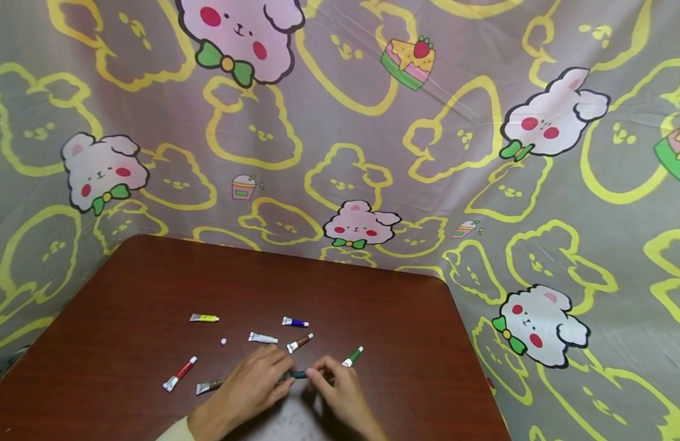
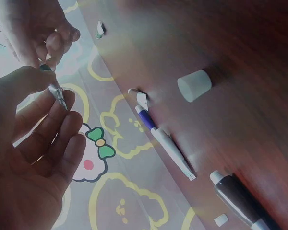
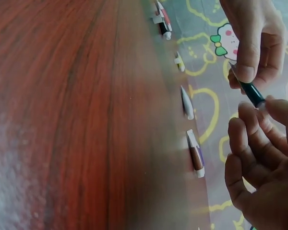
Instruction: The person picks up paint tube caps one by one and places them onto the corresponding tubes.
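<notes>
A small dark green paint tube (image 1: 298,374) is held between my two hands above the table. My left hand (image 1: 259,376) pinches its body between thumb and fingers, and the flat silver end shows in the left wrist view. The thumb and fingertips of my right hand (image 1: 340,387) pinch the cap end, mostly covering the whitish cap (image 3: 262,105). Just left of the left hand lies a dark brown paint tube (image 1: 210,386), partly hidden by that hand. A green paint tube (image 1: 353,356) lies close beyond the right hand.
On the brown table (image 1: 136,288) lie a red tube (image 1: 181,373), a yellow tube (image 1: 207,318), a white tube (image 1: 262,338), a blue tube (image 1: 295,322) and a brown tube (image 1: 301,343). A loose white cap (image 1: 223,341) sits among them. Patterned cloth (image 1: 262,202) hangs around the table.
</notes>
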Motion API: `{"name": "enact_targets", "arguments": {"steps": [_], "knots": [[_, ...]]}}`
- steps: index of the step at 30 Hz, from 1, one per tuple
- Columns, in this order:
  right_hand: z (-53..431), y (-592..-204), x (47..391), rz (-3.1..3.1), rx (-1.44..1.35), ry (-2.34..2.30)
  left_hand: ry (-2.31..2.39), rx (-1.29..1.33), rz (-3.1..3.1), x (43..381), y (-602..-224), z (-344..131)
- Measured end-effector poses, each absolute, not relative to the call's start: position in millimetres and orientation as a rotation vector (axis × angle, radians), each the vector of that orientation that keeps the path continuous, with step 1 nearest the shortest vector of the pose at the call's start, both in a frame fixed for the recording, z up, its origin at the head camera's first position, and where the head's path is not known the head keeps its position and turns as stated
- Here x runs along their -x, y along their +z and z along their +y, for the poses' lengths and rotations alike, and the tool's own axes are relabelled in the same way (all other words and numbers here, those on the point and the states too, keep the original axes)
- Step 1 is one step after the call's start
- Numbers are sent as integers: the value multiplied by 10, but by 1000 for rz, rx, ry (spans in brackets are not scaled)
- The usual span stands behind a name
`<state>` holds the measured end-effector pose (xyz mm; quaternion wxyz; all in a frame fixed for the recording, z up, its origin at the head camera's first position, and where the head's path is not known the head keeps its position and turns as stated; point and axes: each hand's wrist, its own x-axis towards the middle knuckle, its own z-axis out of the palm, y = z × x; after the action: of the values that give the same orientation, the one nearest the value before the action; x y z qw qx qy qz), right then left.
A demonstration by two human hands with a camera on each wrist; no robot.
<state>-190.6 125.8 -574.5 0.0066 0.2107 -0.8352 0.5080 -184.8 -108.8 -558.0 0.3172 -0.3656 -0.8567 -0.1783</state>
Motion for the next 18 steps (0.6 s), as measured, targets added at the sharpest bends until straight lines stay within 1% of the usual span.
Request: {"name": "enact_targets", "arguments": {"steps": [8, 18], "knots": [[1226, -5769, 1902, -2644, -590, 1443, -475, 975, -2224, 1839, -5575, -1063], [1334, -5844, 1898, -2483, -846, 1414, -507, 963, -2222, 1847, -5638, -1079]]}}
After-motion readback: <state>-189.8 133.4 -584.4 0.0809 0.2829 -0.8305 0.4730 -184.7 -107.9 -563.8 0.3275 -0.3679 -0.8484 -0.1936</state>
